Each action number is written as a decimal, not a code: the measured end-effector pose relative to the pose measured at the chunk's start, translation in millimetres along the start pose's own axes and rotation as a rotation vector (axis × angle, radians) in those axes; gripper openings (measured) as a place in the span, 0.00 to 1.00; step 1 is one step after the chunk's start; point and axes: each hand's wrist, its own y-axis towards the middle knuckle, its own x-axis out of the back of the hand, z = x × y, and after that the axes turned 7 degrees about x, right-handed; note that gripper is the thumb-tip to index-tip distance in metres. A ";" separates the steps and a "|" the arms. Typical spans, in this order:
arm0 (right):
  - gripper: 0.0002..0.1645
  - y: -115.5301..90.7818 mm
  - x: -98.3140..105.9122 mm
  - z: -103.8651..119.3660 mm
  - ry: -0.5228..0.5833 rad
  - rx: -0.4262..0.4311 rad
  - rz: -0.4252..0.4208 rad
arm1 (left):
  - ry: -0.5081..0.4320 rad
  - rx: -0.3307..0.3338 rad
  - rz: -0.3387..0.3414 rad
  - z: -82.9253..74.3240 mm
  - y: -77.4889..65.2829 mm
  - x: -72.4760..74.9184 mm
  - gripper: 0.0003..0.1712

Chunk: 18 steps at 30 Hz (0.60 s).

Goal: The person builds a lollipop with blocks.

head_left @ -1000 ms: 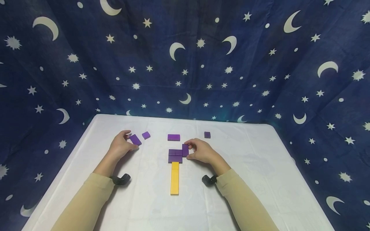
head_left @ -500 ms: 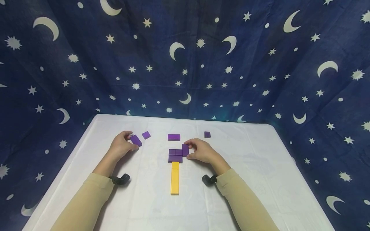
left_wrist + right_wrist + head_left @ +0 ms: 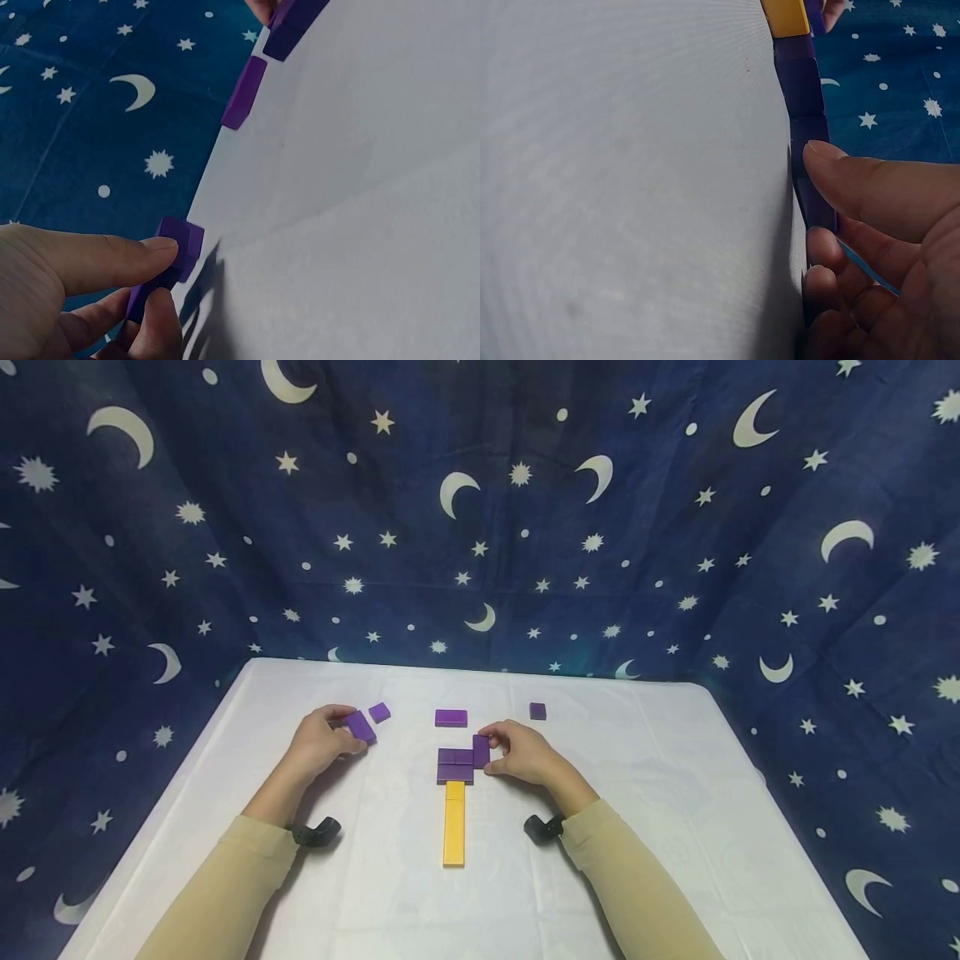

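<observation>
My left hand (image 3: 321, 739) pinches a purple rectangular block (image 3: 361, 727) between thumb and fingers at the left of the table, its long side slanting. Just beyond that block lies a small purple square block (image 3: 379, 712). My right hand (image 3: 528, 753) grips another purple rectangular block (image 3: 481, 751) by its right side, standing lengthwise against the right edge of a purple block group (image 3: 455, 767). In the right wrist view the thumb (image 3: 836, 169) lies over this block, fingers curled beneath. Below the group runs a long yellow strip (image 3: 453, 827) of blocks pointing toward me.
A purple rectangular block (image 3: 451, 718) lies behind the group, and a small dark purple block (image 3: 537, 711) farther right. White cloth covers the table (image 3: 390, 893). A dark blue star-and-moon curtain (image 3: 480, 527) hangs behind and at both sides.
My left hand has shifted slightly to the right with its purple block, closer to the small square one. My right hand and its block have stayed in place.
</observation>
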 end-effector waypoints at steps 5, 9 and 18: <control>0.36 0.4 -0.9 -1.0 -0.009 -0.007 -0.004 | -0.011 -0.011 0.037 -5.6 -2.3 -6.2 0.47; 0.36 0.6 -1.1 -1.7 -0.014 -0.003 -0.004 | -0.022 -0.024 0.073 -8.2 -3.5 -13.2 0.48; 0.36 0.4 -1.5 -2.3 -0.018 0.026 -0.008 | -0.045 -0.059 0.141 -15.1 -4.5 -31.4 0.49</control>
